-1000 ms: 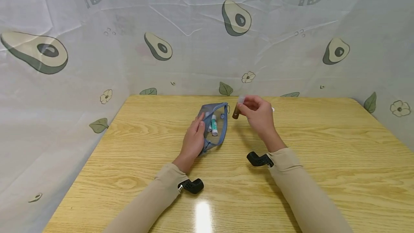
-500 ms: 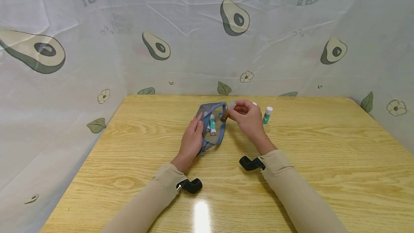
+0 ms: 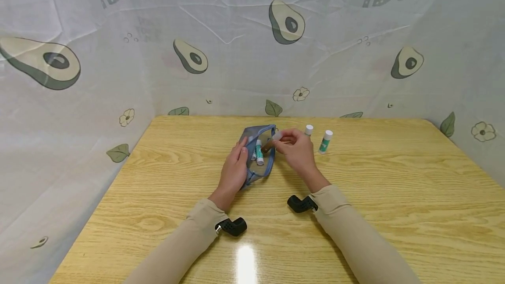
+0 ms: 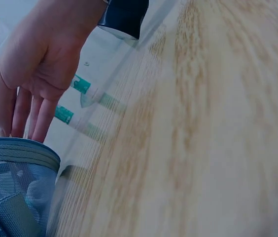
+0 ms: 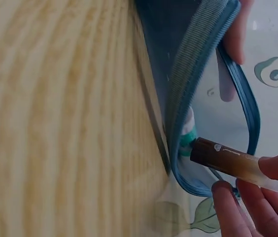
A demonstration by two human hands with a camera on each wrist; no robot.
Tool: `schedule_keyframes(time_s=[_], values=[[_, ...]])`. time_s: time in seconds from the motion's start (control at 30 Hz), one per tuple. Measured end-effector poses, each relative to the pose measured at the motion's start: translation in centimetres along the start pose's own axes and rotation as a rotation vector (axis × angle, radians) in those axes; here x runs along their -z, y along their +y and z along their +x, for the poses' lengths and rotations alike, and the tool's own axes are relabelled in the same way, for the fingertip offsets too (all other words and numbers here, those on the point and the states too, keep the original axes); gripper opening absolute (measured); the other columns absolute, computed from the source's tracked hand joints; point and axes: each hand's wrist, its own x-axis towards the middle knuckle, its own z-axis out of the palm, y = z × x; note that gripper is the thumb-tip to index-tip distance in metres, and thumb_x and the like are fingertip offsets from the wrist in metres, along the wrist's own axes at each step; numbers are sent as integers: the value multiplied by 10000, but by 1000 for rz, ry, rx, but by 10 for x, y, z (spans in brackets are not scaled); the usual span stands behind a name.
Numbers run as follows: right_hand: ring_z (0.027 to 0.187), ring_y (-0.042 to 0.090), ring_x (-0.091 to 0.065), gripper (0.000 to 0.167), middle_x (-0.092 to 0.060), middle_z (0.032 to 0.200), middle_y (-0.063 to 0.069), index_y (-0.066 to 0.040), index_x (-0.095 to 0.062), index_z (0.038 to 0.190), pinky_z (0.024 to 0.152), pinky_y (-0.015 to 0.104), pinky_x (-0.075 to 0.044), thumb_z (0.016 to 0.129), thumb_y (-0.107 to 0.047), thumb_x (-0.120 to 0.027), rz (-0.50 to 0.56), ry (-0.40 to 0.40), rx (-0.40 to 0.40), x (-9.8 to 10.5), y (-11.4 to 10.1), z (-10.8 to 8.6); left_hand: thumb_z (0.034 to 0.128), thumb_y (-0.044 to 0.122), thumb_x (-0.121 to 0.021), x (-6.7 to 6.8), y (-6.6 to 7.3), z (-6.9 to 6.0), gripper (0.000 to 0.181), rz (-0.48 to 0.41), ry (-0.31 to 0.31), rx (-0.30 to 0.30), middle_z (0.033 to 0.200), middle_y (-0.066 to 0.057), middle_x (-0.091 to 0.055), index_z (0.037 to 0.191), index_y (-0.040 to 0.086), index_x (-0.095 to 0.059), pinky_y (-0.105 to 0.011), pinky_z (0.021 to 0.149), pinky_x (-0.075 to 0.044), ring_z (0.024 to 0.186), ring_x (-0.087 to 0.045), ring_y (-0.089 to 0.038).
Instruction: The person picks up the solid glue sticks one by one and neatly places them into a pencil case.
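My left hand (image 3: pixel 233 170) holds the left side of a blue mesh zip pouch (image 3: pixel 270 166), which lies with its mouth spread. White and green glue sticks (image 3: pixel 259 152) lie inside it. Between thumb and fingers, my right hand (image 3: pixel 300 153) pinches a brown tube (image 5: pixel 223 159) by its translucent-capped end. The tube's brown end is within the pouch mouth, close to a glue stick in the right wrist view. The left wrist view shows the right hand above the pouch rim (image 4: pixel 23 148), its fingertips hidden behind it.
Two more white and green glue sticks, one behind the right hand (image 3: pixel 309 130) and one farther right (image 3: pixel 325 142), stand upright on the wooden table (image 3: pixel 394 187). A pale curtain (image 3: pixel 236 78) printed with avocados hangs along the table's back edge.
My right hand has moved left with the brown tube, from beside the pouch into its mouth. The two standing glue sticks have come into sight. The left hand stays on the pouch.
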Motion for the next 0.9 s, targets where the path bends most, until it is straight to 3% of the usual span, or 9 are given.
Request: schedule_keyframes(time_s=[0.33,0.53,0.9], values=[[846,97,-767,301,-760,1050,157,30,-698,1230,779,226,-646,959,-75,-773,12,-3,-6,-6,0,-4,1170,370,-356,0,-1,1,520,6,15,8,1777,-75,-256,1672,239,-372,-547,1355,-170,1673,-174,-281],[795,47,-754,282,-774,1075,210,41,-709,1207,750,179,-626,961,-79,-777,-2,9,-28,-8,1,-4,1171,359,-354,-1,0,1,513,4,12,-5,1771,-91,-268,1668,233,-383,-550,1354,-170,1671,-179,-294],[770,45,-753,283,-790,977,123,81,-680,1230,777,254,-657,976,-27,-745,128,-43,-74,-16,3,-6,1169,356,-371,-1,-1,2,500,-10,19,-22,1765,-80,-287,1657,257,-406,-538,1354,-179,1669,-191,-280]])
